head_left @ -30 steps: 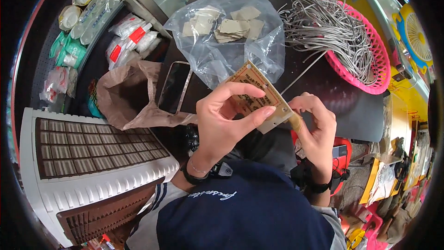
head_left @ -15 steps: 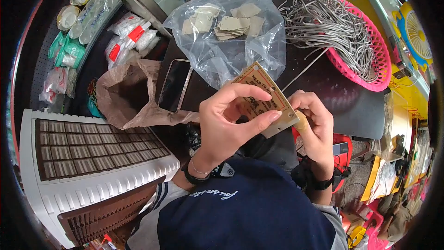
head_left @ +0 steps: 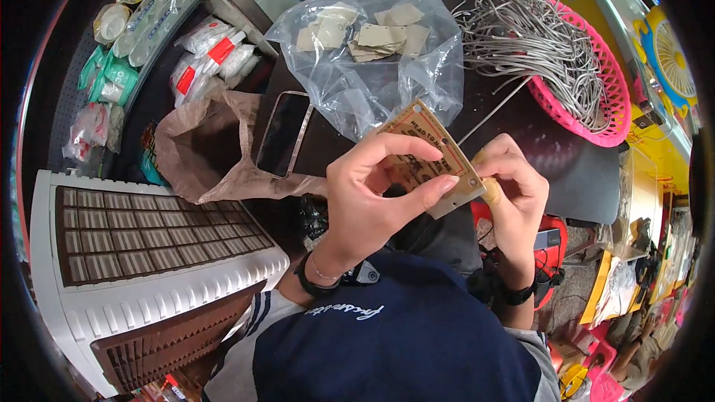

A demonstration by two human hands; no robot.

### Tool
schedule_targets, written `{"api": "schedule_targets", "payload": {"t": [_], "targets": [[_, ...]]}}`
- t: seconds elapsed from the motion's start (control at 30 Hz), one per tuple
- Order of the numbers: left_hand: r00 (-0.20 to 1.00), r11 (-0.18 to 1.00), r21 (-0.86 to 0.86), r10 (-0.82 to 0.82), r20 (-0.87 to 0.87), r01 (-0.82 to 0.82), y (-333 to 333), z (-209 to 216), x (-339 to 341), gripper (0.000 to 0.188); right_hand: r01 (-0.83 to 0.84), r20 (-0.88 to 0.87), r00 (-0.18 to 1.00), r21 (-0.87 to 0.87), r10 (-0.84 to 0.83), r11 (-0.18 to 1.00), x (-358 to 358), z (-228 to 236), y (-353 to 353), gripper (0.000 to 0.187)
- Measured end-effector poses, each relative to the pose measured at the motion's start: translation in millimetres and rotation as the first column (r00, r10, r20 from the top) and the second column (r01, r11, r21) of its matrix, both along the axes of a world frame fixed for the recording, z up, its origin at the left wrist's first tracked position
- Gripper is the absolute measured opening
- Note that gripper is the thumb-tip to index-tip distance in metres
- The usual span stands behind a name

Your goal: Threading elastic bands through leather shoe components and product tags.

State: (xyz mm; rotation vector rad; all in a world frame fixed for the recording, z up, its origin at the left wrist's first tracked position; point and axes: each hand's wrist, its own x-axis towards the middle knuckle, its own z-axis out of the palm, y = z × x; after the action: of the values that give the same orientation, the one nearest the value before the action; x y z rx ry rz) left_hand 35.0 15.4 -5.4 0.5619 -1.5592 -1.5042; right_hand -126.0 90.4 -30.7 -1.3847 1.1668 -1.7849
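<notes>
A tan printed cardboard card (head_left: 432,150) with small holes along its edges is tilted in front of me. My left hand (head_left: 380,186) pinches it between thumb and fingers, the thumb lying across its printed face. By the card's right corner is my right hand (head_left: 514,186), its fingers drawn together, with a yellowish wrap on the thumb. What they pinch is too small to make out. One grey cord (head_left: 497,108) runs from a tangled heap of grey cords (head_left: 532,37) down behind the card, where its end is hidden.
The heap lies in and beside a pink basket (head_left: 620,104) on the dark table (head_left: 573,186). A clear plastic bag (head_left: 298,78) bears several card pieces (head_left: 378,41). Left of it are a phone (head_left: 284,134), a brown bag (head_left: 175,141) and a white air cooler (head_left: 223,272).
My right hand has shifted slightly right, and its fingers have drawn back from the card's edge. The card and my left hand have moved a little to the right.
</notes>
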Motion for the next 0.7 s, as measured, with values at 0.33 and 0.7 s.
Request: {"api": "schedule_targets", "payload": {"t": [0.33,0.7], "targets": [[0.996,0.992,-0.103,0.08,0.025,-0.077,1,-1,-2,0.023,0.021,0.198,0.979,0.117,-0.044,0.993,7,10,8,0.021],[0.963,0.919,-0.358,0.231,0.141,-0.167,0,-9,-2,0.025,0.21,0.123,0.966,0.145,-0.228,0.967,23,9,4,0.022]]}}
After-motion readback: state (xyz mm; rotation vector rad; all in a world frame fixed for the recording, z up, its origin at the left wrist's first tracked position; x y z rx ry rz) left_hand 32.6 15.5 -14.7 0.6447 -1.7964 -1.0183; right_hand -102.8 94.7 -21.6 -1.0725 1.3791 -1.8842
